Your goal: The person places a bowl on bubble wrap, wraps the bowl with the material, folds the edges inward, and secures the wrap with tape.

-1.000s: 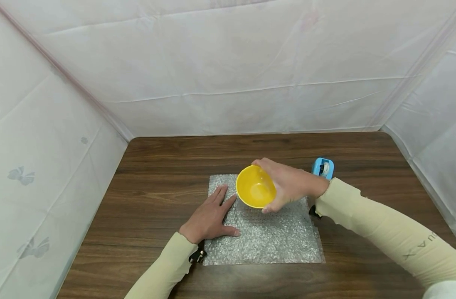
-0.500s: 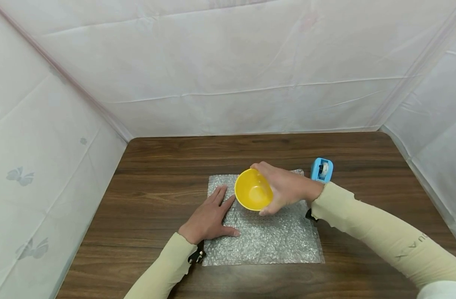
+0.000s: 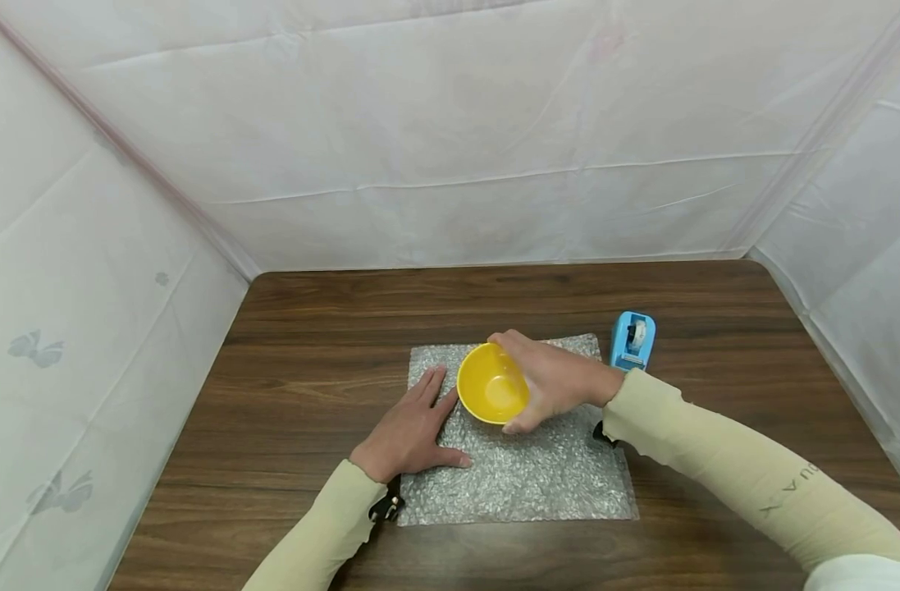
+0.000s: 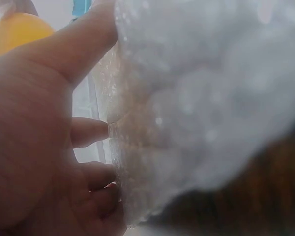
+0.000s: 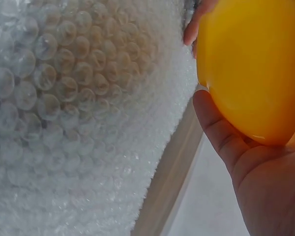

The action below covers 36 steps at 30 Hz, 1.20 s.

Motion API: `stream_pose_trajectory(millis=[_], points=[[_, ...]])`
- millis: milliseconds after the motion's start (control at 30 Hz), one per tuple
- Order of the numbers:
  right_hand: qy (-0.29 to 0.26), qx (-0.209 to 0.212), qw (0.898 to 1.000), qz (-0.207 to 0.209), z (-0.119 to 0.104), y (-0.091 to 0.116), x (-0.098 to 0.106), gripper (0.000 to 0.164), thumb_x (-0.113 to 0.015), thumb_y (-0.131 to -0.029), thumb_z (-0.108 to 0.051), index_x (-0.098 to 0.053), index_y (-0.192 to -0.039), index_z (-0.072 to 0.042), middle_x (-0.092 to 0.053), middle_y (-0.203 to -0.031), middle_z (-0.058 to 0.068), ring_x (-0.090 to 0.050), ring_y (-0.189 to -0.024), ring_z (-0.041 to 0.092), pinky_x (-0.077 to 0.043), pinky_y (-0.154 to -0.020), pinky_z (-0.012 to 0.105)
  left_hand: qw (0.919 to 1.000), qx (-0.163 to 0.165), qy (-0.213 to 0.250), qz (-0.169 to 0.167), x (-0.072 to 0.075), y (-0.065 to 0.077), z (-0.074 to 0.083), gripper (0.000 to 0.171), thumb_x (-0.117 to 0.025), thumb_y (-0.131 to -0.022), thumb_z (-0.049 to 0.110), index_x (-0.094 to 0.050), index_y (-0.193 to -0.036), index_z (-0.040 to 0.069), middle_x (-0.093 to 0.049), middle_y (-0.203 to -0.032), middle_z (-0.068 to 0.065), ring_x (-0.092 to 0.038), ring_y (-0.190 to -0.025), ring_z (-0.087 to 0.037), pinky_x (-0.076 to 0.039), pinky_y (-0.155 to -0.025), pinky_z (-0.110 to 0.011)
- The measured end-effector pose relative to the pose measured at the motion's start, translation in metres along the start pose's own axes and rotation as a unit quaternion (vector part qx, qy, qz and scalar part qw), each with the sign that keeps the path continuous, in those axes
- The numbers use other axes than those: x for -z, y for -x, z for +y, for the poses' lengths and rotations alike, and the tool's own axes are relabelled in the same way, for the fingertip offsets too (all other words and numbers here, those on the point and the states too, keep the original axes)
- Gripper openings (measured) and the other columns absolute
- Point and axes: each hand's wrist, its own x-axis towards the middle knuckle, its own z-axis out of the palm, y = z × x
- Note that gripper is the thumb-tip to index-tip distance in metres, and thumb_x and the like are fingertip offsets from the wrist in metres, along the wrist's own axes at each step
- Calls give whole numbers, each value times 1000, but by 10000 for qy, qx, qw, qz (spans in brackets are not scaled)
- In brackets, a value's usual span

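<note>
A yellow bowl (image 3: 486,387) is in my right hand (image 3: 556,379), which grips its right side with the thumb near and the fingers at the far rim. In the right wrist view the bowl's smooth outer wall (image 5: 253,73) fills the upper right. Beneath it lies a sheet of bubble wrap (image 3: 538,484); I cannot tell whether the bowl touches it. My left hand (image 3: 408,431) rests with spread fingers on the sheet's left edge, its index fingertip close to the bowl. Bubble wrap (image 4: 201,93) fills much of the left wrist view.
A blue tape dispenser (image 3: 632,341) stands behind the right forearm, just right of the sheet's far corner. The dark wooden table (image 3: 331,328) is enclosed at the back and sides by white hanging sheets (image 3: 435,148).
My right hand has brought the bowl slightly left and toward me over the bubble wrap. More of the tape dispenser shows now. The left hand has stayed in place.
</note>
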Motion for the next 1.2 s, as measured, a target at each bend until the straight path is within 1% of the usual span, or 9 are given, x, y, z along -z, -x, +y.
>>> stream_pose_trajectory(millis=[133, 267, 500, 667, 867, 1200], points=[[56, -10, 10000, -28, 0, -3, -4, 120, -92, -65, -51, -31, -158, -6, -50, -143, 6, -60, -108, 17, -55, -93, 37, 10000, -6, 25, -12, 0, 1, -1, 107, -75, -82, 70, -36, -163, 12, -14, -175, -20, -16, -163, -39, -31, -128, -53], [103, 18, 9999, -33, 1, -4, -6, 119, -92, -64, -51, -32, -157, -8, -51, -140, 6, -60, -108, 17, -54, -94, 37, 10000, -5, 22, -20, 0, 1, -1, 108, -75, -81, 71, -35, -163, 12, -14, -175, -20, -16, -163, -38, -31, -128, -53], [146, 38, 9998, -96, 4, -3, -11, 123, -91, -64, -52, -29, -159, -4, -50, -143, 7, -59, -109, 17, -54, -95, 38, 10000, -2, 50, -27, 0, 1, 0, 109, -76, -80, 71, -36, -163, 12, -14, -175, -19, -16, -163, -38, -31, -128, -53], [194, 89, 9997, -88, 7, -2, -14, 124, -91, -64, -54, -29, -159, -3, -50, -144, 6, -59, -111, 16, -54, -98, 39, 10000, 38, 7, -35, 0, 0, 1, 110, -75, -80, 72, -35, -163, 12, -14, -175, -17, -16, -163, -36, -30, -128, -52], [211, 107, 9997, -106, 8, -1, -15, 124, -90, -64, -55, -30, -159, -3, -51, -143, 6, -58, -111, 17, -54, -98, 40, 10000, 8, 11, -2, 0, 0, 1, 110, -75, -80, 73, -35, -163, 12, -15, -175, -17, -16, -163, -36, -30, -128, -53], [295, 152, 9994, -104, 10, 2, -18, 125, -89, -63, -55, -30, -159, -2, -48, -152, 9, -57, -120, 19, -52, -106, 45, 10000, -32, -14, 2, 0, 0, -1, 110, -75, -80, 72, -32, -165, 16, -15, -175, -18, -16, -163, -37, -30, -128, -53]])
